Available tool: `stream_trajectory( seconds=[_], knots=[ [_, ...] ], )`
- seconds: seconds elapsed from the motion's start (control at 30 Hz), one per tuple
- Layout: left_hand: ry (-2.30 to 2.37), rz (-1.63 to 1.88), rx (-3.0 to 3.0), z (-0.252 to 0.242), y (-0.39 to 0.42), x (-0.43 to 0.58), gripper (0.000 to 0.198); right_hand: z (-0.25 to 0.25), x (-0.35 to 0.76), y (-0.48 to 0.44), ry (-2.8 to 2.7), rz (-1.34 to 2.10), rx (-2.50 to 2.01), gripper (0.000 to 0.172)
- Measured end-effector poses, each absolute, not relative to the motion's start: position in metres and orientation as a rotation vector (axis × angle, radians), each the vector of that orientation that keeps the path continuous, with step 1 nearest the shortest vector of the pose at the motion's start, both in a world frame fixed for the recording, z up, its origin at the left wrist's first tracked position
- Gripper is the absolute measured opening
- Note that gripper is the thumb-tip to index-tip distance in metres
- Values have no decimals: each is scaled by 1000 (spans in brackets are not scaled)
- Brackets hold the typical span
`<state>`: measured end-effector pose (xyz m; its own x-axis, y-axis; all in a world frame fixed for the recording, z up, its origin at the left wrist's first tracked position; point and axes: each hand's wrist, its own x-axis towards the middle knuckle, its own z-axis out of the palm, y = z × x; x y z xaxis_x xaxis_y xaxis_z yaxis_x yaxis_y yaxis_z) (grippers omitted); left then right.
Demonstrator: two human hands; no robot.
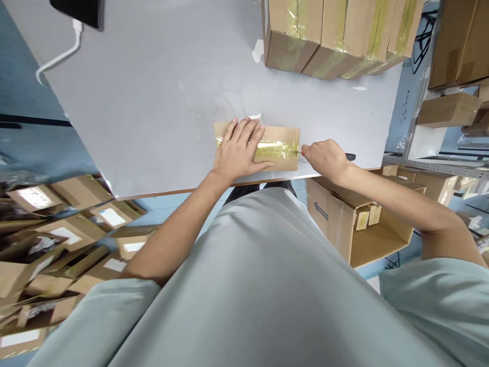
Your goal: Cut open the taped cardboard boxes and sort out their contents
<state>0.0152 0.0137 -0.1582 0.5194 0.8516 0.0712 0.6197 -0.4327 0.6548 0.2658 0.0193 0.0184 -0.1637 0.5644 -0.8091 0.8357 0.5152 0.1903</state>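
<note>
A small cardboard box [280, 134] with a strip of shiny yellowish tape [277, 150] along its top lies near the front edge of the table. My left hand [240, 148] rests flat on the left half of this box, fingers spread. To the right, my right hand [324, 158] is closed around a knife with a dark handle [350, 156]. Its thin blade reaches the right end of the tape; whether it has cut in, I cannot tell. Just behind my left fingertips a white scrap with clear plastic [255, 116] shows on the table.
Several taped cartons [294, 51] stand at the back right of the grey table [153, 102]. A phone [82, 11] with a white cable [61, 63] sits back left. Below right is an open large carton [332, 219]; open boxes [76, 229] crowd the floor at left. Shelving [420, 112] stands right.
</note>
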Motion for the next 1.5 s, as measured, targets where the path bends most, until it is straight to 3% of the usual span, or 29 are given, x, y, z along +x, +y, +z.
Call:
stream_trajectory(
  seconds=[0.17, 0.5, 1.23, 1.37, 1.5],
  knots=[
    [1170, 562, 2173, -159, 18, 16, 104, 39, 260, 16, 1933, -368, 1208, 46],
    [1140, 652, 2065, -162, 19, 17, 105, -12, 253, 25, 1967, -449, 1205, 45],
    [1141, 562, 2166, -163, 16, 12, 108, 5, 285, 15, 1778, -366, 1204, 48],
    [1158, 574, 2164, -166, 18, -15, 110, 9, 331, 9, 1710, -370, 1371, 43],
    [1259, 682, 2092, -182, 19, -69, 115, -30, 351, -1, 1766, -752, 1909, 57]
  ],
)
